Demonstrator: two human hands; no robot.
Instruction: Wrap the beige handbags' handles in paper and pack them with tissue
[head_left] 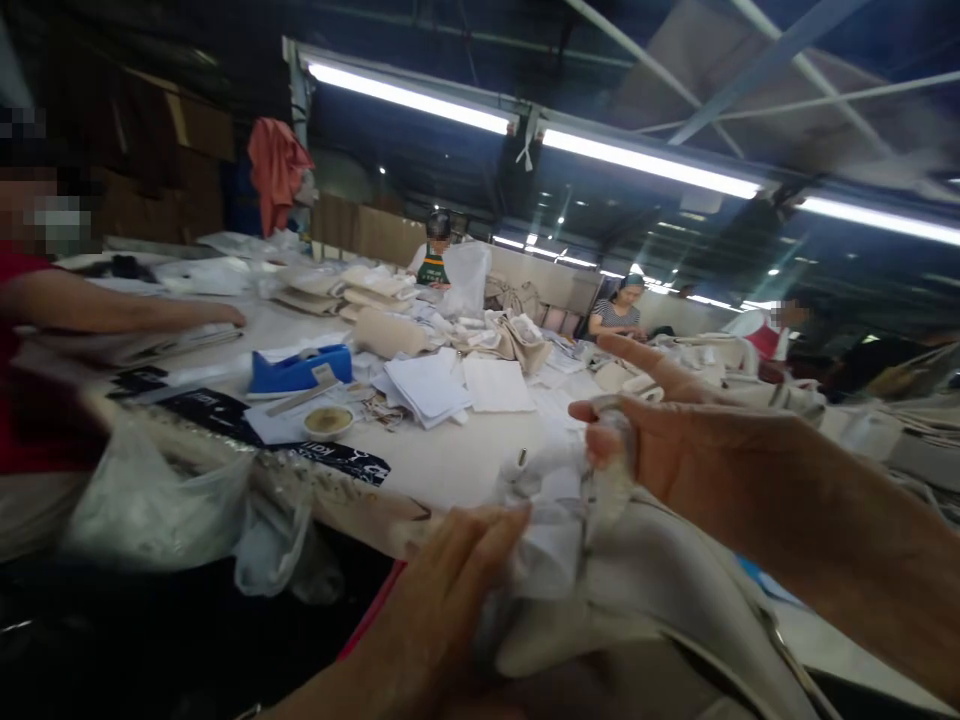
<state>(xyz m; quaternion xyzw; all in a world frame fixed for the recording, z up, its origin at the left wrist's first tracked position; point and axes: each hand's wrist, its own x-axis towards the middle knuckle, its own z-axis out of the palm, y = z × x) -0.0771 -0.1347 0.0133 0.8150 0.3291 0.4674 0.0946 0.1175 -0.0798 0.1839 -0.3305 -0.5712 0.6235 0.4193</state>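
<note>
A beige bag leans close in front of me at the table's edge, its far side cut off by the frame. White wrapping paper covers part of its upper edge. My right hand pinches a pale strip at the top of the bag, with the index finger stretched out above. On the near side, my left hand presses its fingers together against the wrapped edge. Its thumb is hidden. A small metal fitting shows beside the wrapping.
A blue tape dispenser, a small bowl and white sheets lie on the table. Beige pieces are heaped further back. A co-worker's arm reaches in at left. Plastic bags hang below the table edge.
</note>
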